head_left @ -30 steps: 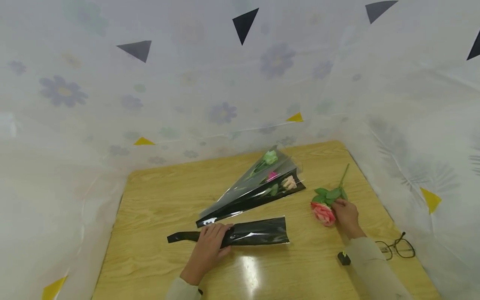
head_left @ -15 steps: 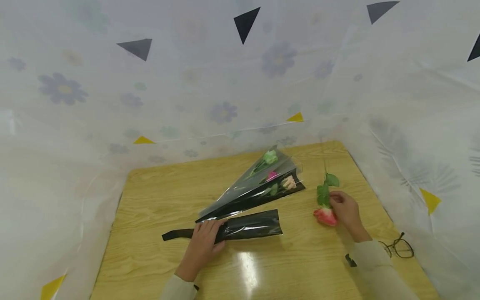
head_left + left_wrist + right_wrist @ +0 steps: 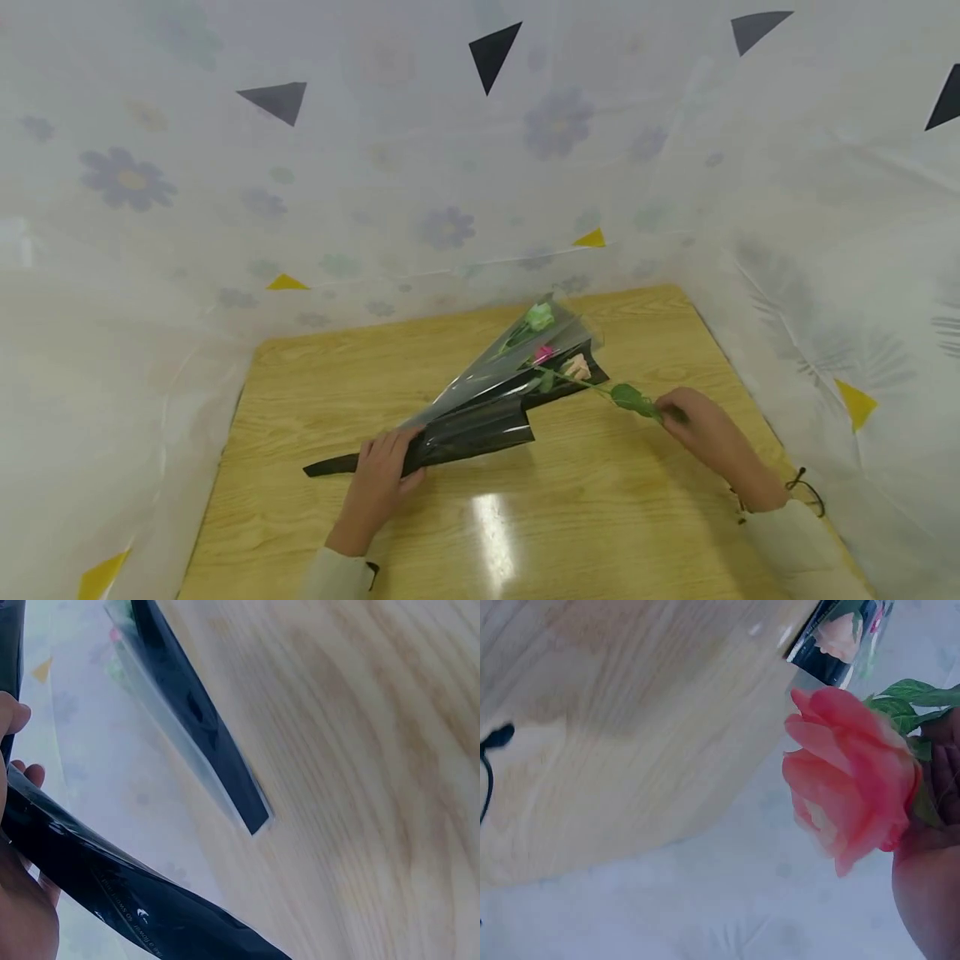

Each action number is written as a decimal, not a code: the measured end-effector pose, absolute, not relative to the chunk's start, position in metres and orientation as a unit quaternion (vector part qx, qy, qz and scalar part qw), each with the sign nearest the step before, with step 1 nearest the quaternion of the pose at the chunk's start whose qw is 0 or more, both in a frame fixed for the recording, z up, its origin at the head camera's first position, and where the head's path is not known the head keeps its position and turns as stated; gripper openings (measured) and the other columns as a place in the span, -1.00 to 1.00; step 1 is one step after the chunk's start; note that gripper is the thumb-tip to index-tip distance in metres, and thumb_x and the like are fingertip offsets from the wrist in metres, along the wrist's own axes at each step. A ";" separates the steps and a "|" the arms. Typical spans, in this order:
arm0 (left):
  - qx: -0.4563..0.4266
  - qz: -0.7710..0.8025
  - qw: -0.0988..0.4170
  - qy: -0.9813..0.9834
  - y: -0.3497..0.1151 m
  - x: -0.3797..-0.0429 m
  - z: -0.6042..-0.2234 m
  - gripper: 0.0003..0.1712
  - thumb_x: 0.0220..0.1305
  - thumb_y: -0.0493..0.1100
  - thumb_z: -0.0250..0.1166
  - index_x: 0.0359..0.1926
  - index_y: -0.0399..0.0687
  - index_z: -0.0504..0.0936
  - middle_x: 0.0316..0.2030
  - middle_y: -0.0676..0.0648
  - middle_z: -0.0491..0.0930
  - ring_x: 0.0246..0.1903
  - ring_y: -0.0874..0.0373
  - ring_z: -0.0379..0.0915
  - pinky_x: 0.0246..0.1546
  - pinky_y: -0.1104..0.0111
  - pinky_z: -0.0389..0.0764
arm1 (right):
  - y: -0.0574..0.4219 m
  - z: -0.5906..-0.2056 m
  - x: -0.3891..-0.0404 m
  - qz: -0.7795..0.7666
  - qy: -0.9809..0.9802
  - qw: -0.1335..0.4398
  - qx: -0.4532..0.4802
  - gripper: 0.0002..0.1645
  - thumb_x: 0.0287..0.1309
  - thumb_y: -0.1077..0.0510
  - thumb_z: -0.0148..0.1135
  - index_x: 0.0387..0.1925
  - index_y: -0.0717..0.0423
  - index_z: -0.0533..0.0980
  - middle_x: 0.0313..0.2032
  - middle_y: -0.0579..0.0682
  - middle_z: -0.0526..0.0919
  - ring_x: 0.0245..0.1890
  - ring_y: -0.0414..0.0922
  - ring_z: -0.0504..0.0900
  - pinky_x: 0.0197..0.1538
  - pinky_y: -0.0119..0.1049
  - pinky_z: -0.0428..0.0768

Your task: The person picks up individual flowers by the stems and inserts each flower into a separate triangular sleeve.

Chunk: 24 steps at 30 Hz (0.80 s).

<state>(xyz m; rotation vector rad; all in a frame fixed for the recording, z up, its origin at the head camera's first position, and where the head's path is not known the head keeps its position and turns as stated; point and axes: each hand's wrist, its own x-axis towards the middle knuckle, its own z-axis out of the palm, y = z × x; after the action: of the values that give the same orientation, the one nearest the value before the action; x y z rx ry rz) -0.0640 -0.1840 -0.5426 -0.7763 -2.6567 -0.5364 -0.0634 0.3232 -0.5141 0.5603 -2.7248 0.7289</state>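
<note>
My left hand [image 3: 377, 483] grips a black flower sleeve [image 3: 476, 433] round its narrow part, its wide mouth facing right. Lettering runs along the sleeve's tail [image 3: 165, 915] in the left wrist view. My right hand [image 3: 712, 437] pinches a pink artificial rose [image 3: 851, 776] just below the bloom. In the head view that bloom is hidden by the hand, while the leaves [image 3: 633, 400] and thin stem point left toward the sleeve. The stem's end appears over the wrapped flowers, above and right of the sleeve's mouth.
Behind the held sleeve lie wrapped flowers in clear and black film, with a green bloom [image 3: 539, 316], a magenta bloom [image 3: 543, 354] and a peach bloom [image 3: 577, 367]. Eyeglasses [image 3: 812, 493] rest near the table's right edge, partly behind the right arm. Patterned white sheeting [image 3: 450, 167] surrounds the wooden table [image 3: 585, 517].
My right hand has picked the rose up off the table and turned its stem leftward. My left hand has shifted left with the sleeve, whose mouth now overlaps the wrapped flowers in view.
</note>
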 end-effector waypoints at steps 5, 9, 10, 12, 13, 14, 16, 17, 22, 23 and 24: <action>-0.263 -0.187 0.150 -0.934 -0.191 -0.065 -0.541 -0.26 -0.02 -0.04 0.37 0.23 -0.05 0.36 -0.04 -0.03 0.46 -0.06 0.03 0.36 -0.11 0.06 0.30 | 0.330 -0.501 -0.058 0.199 -0.922 0.195 0.270 -0.60 -0.31 0.43 0.41 -0.31 0.13 0.55 -0.32 -0.08 0.58 -0.34 -0.16 0.53 -0.32 -0.42 0.47; -0.261 -0.189 0.141 -0.936 -0.191 -0.064 -0.539 -0.26 -0.01 -0.03 0.38 0.22 -0.06 0.36 -0.05 -0.04 0.46 -0.08 0.03 0.36 -0.12 0.07 0.29 | 0.334 -0.498 -0.055 0.167 -0.921 0.202 0.288 -0.61 -0.36 0.43 0.40 -0.35 0.12 0.56 -0.32 -0.07 0.59 -0.33 -0.13 0.54 -0.32 -0.36 0.48; -0.262 -0.187 0.139 -0.936 -0.191 -0.064 -0.538 -0.25 -0.01 -0.02 0.38 0.22 -0.06 0.36 -0.04 -0.04 0.46 -0.07 0.03 0.36 -0.12 0.07 0.30 | 0.334 -0.499 -0.055 0.166 -0.920 0.202 0.293 -0.69 -0.26 0.40 0.37 -0.36 0.12 0.56 -0.33 -0.06 0.59 -0.33 -0.13 0.54 -0.32 -0.35 0.48; -0.263 -0.186 0.136 -0.937 -0.189 -0.063 -0.537 -0.24 -0.03 -0.03 0.41 0.22 -0.05 0.36 -0.03 -0.05 0.46 -0.06 0.02 0.35 -0.11 0.07 0.30 | 0.332 -0.500 -0.054 0.165 -0.917 0.205 0.301 -0.91 -0.01 0.25 0.28 -0.38 0.11 0.57 -0.34 -0.08 0.60 -0.32 -0.14 0.54 -0.31 -0.36 0.48; -0.262 -0.185 0.133 -0.938 -0.189 -0.063 -0.537 -0.24 -0.03 -0.03 0.42 0.22 -0.05 0.36 -0.03 -0.04 0.46 -0.05 0.02 0.35 -0.10 0.07 0.30 | 0.331 -0.500 -0.054 0.169 -0.912 0.209 0.309 -0.95 0.07 0.21 0.22 -0.39 0.11 0.57 -0.35 -0.07 0.60 -0.33 -0.14 0.55 -0.31 -0.36 0.48; -0.262 -0.183 0.133 -0.938 -0.188 -0.062 -0.536 -0.24 -0.03 -0.04 0.42 0.22 -0.04 0.36 -0.02 -0.05 0.46 -0.04 0.02 0.35 -0.10 0.07 0.30 | 0.329 -0.500 -0.054 0.172 -0.909 0.211 0.315 -0.89 0.14 0.18 0.16 -0.39 0.12 0.57 -0.35 -0.08 0.59 -0.33 -0.14 0.54 -0.31 -0.37 0.48; -0.262 -0.179 0.131 -0.939 -0.187 -0.062 -0.536 -0.23 -0.03 -0.04 0.42 0.23 -0.02 0.35 -0.01 -0.04 0.46 -0.03 0.03 0.35 -0.09 0.07 0.30 | 0.324 -0.500 -0.054 0.176 -0.901 0.222 0.328 -0.70 0.28 0.08 -0.02 -0.40 0.13 0.58 -0.36 -0.07 0.59 -0.34 -0.13 0.55 -0.33 -0.35 0.49; -0.262 -0.178 0.130 -0.940 -0.186 -0.062 -0.536 -0.23 -0.04 -0.04 0.43 0.22 -0.02 0.35 -0.01 -0.04 0.46 -0.03 0.03 0.35 -0.09 0.06 0.30 | 0.322 -0.500 -0.055 0.178 -0.899 0.226 0.331 -0.64 0.32 0.04 -0.07 -0.40 0.13 0.58 -0.36 -0.07 0.59 -0.34 -0.13 0.55 -0.33 -0.33 0.50; -0.271 -0.174 0.132 -0.938 -0.183 -0.063 -0.534 -0.22 -0.07 -0.04 0.45 0.22 0.01 0.35 -0.03 -0.03 0.46 -0.06 0.03 0.35 -0.10 0.05 0.30 | 0.308 -0.500 -0.056 0.171 -0.895 0.236 0.337 -0.46 0.39 -0.05 -0.27 -0.41 0.12 0.58 -0.38 -0.08 0.58 -0.36 -0.15 0.53 -0.35 -0.32 0.50; -0.274 -0.171 0.132 -0.937 -0.182 -0.062 -0.534 -0.21 -0.07 -0.04 0.45 0.22 0.02 0.35 -0.03 -0.03 0.46 -0.06 0.02 0.35 -0.10 0.05 0.30 | 0.305 -0.499 -0.056 0.172 -0.894 0.237 0.340 -0.46 0.39 -0.05 -0.26 -0.41 0.12 0.58 -0.37 -0.08 0.57 -0.36 -0.15 0.53 -0.35 -0.32 0.50; -0.277 -0.168 0.133 -0.937 -0.181 -0.062 -0.533 -0.20 -0.08 -0.04 0.45 0.22 0.02 0.34 -0.03 -0.03 0.46 -0.06 0.02 0.35 -0.10 0.05 0.30 | 0.303 -0.499 -0.056 0.169 -0.893 0.237 0.343 -0.47 0.39 -0.04 -0.26 -0.41 0.12 0.58 -0.37 -0.08 0.57 -0.36 -0.16 0.53 -0.34 -0.33 0.50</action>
<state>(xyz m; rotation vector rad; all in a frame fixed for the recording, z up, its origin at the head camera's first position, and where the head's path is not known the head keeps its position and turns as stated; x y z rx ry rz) -0.0621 -0.1811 -0.5332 -0.8038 -2.7163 -0.4884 -0.0561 0.3026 -0.4991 0.9406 -2.4478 0.4640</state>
